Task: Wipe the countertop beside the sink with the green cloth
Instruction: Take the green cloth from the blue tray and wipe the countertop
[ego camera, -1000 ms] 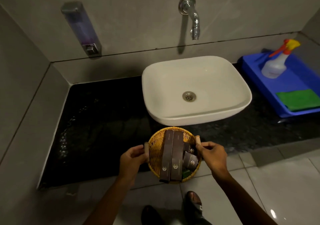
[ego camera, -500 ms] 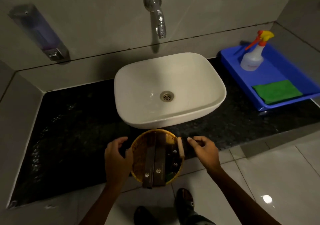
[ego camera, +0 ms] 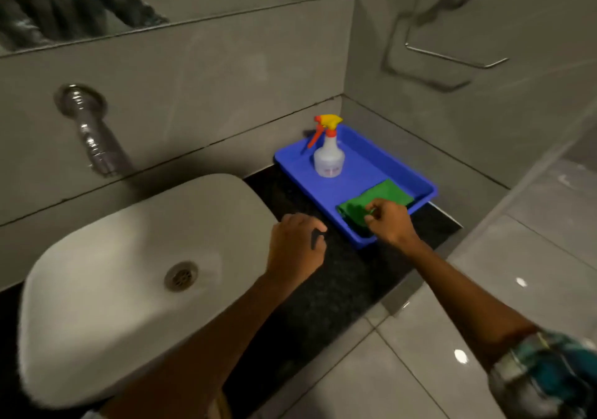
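Your right hand [ego camera: 389, 225] is the grip at work: knuckles up, fingers curled down and pinched on the near edge of the green cloth [ego camera: 376, 202], the forearm running back toward five o'clock to a patterned sleeve [ego camera: 546, 373]. The cloth lies in the near end of the blue tray [ego camera: 403, 173], bunched where your fingers have it and flatter toward one o'clock of the hand. Your left hand [ego camera: 295, 244] hangs over the dark bench [ego camera: 339, 276] at about nine o'clock of the right one, fingers loosely curled with nothing in them, not touching the tray; its forearm crosses in front of the sink [ego camera: 129, 273].

At twelve o'clock of the cloth, in the far end of the tray, a spray bottle [ego camera: 328, 157] stands upright, apart from the cloth. The tray sits on the bench in the corner where the two walls meet, to the three o'clock side of the sink. A tap [ego camera: 93, 137] comes out of the back wall above the sink, and a metal towel ring [ego camera: 452, 31] is fixed to the side wall above the tray.
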The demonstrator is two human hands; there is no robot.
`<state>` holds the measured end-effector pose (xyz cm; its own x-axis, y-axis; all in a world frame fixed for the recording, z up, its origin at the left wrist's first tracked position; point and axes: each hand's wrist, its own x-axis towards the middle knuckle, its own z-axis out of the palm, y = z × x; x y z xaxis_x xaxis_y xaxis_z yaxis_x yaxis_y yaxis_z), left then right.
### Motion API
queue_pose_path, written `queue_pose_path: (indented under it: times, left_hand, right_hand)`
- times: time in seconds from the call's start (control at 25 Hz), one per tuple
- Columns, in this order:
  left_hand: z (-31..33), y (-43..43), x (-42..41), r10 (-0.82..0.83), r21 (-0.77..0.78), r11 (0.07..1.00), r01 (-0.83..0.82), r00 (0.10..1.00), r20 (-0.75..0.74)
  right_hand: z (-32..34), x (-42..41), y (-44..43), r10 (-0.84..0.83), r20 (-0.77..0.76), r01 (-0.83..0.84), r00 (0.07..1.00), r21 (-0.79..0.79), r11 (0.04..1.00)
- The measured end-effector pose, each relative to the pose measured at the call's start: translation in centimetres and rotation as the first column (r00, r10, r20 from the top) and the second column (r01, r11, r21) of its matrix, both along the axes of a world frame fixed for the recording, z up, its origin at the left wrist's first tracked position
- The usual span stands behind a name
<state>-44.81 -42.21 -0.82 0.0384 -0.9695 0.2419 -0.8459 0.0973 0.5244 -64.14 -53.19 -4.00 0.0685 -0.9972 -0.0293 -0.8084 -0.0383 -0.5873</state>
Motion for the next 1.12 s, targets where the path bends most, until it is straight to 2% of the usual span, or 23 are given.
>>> queue_pose_path:
  times: [0.04, 0.16, 0.24, 0.28, 0.36, 0.4, 0.48, 0.56, 0.68, 0.76, 0.88, 0.96, 1.0, 1.04, 1.08, 1.12]
  left_hand:
    - [-0.7, -2.7, -1.4, -0.037, 0.035, 0.999, 0.035, 0.998, 0.048]
    - [-3.3, -9.9, -4.1, -0.086, 0.156, 0.986, 0.057, 0.978, 0.188]
    - [-5.3, -14.3, -5.5, -0.092, 0.241, 0.97, 0.028, 0.962, 0.256]
    - [-6.4, -16.2, -6.2, -0.096, 0.273, 0.962, 0.018, 0.956, 0.278]
    - [-8.5, -19.1, -7.4, -0.101, 0.351, 0.936, -0.002, 0.956, 0.275]
    - [-9.4, -20.0, -7.9, -0.105, 0.411, 0.912, -0.009, 0.962, 0.254]
    - [-10.9, -21.4, -8.8, -0.109, 0.525, 0.85, -0.034, 0.965, 0.239]
    - [-11.4, -22.4, -9.4, -0.06, 0.576, 0.814, -0.072, 0.976, 0.207]
    - [-10.9, -23.1, -9.6, 0.029, 0.587, 0.809, -0.033, 0.999, 0.017]
    - [-9.6, -22.6, -8.8, -0.007, 0.533, 0.844, 0.059, 0.995, -0.1]
    - [-6.4, -20.5, -7.0, -0.023, 0.432, 0.894, 0.119, 0.975, -0.221]
    - [-3.6, -18.7, -5.2, 0.026, 0.336, 0.939, 0.077, 0.956, -0.292]
    - [-2.1, -17.5, -4.1, 0.07, 0.299, 0.952, 0.058, 0.914, -0.4]
    - [-0.4, -16.0, -2.6, 0.109, 0.262, 0.964, 0.04, 0.841, -0.53]
    - [1.1, -14.4, -1.1, 0.135, 0.224, 0.974, 0.014, 0.76, -0.635]
    - [2.4, -12.6, 0.5, 0.152, 0.192, 0.981, -0.02, 0.69, -0.707]
  right_hand:
    - [-0.1, -1.1, -2.4, 0.101, -0.148, -0.099, 0.984, 0.021, 0.995]
    - [-1.2, -2.7, -8.7, 0.311, -0.474, -0.278, 0.824, 0.142, 0.95]
    - [-2.6, -2.8, -12.5, 0.353, -0.598, -0.31, 0.719, 0.179, 0.934]
    - [-3.5, -2.7, -14.0, 0.391, -0.663, -0.339, 0.638, 0.215, 0.916]
    - [-5.6, -2.8, -16.0, 0.476, -0.753, -0.399, 0.456, 0.305, 0.865]
    - [-6.4, -2.9, -16.6, 0.505, -0.761, -0.412, 0.407, 0.341, 0.845]
    - [-7.4, -3.2, -17.6, 0.54, -0.753, -0.42, 0.377, 0.38, 0.824]
    - [-7.4, -3.4, -18.0, 0.551, -0.765, -0.44, 0.333, 0.391, 0.808]
    - [-6.0, -3.9, -17.9, 0.523, -0.802, -0.468, 0.287, 0.359, 0.808]
    - [-4.3, -4.6, -17.1, 0.525, -0.777, -0.481, 0.346, 0.334, 0.811]
    - [0.1, -5.9, -15.0, 0.528, -0.606, -0.478, 0.594, 0.262, 0.839]
    - [3.6, -6.4, -13.6, 0.514, -0.343, -0.454, 0.786, 0.242, 0.857]
    - [5.1, -6.5, -12.6, 0.494, -0.154, -0.451, 0.856, 0.246, 0.858]
    - [6.4, -6.1, -11.2, 0.448, 0.07, -0.45, 0.892, 0.244, 0.859]
    - [7.4, -5.5, -9.6, 0.354, 0.319, -0.434, 0.879, 0.232, 0.87]
    - [8.1, -4.5, -7.9, 0.224, 0.54, -0.397, 0.811, 0.227, 0.889]
